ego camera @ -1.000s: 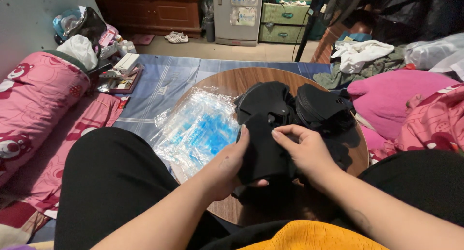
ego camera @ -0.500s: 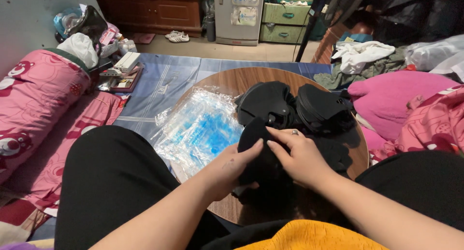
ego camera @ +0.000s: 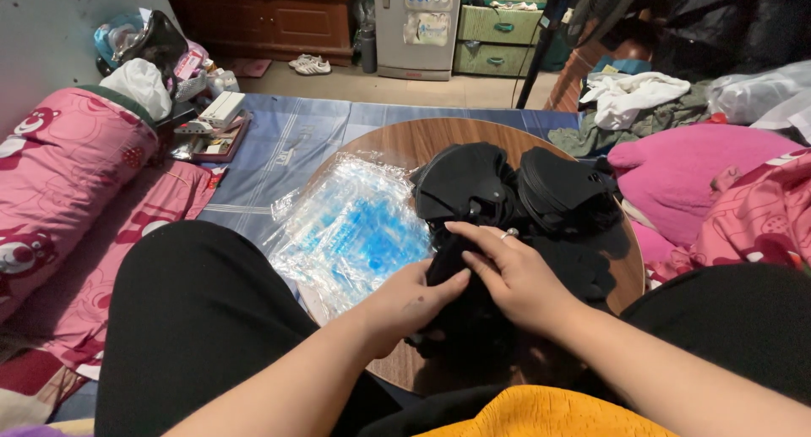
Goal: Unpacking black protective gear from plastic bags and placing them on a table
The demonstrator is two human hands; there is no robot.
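Left hand (ego camera: 410, 306) and right hand (ego camera: 515, 276) together, fingers pinched on a black fabric piece (ego camera: 456, 260) at the near edge of a round wooden table (ego camera: 397, 141). Black fabric stacks (ego camera: 507, 188) just behind; clear plastic bags (ego camera: 351, 230) on the table's left.

I'm looking into a lived-in home room — pink bedding (ego camera: 59, 175) lying at left, a small fridge (ego camera: 418, 23) and wooden cabinet (ego camera: 270, 19) standing at the back wall, clothes (ego camera: 634, 95) piling beside a low round table (ego camera: 397, 146).
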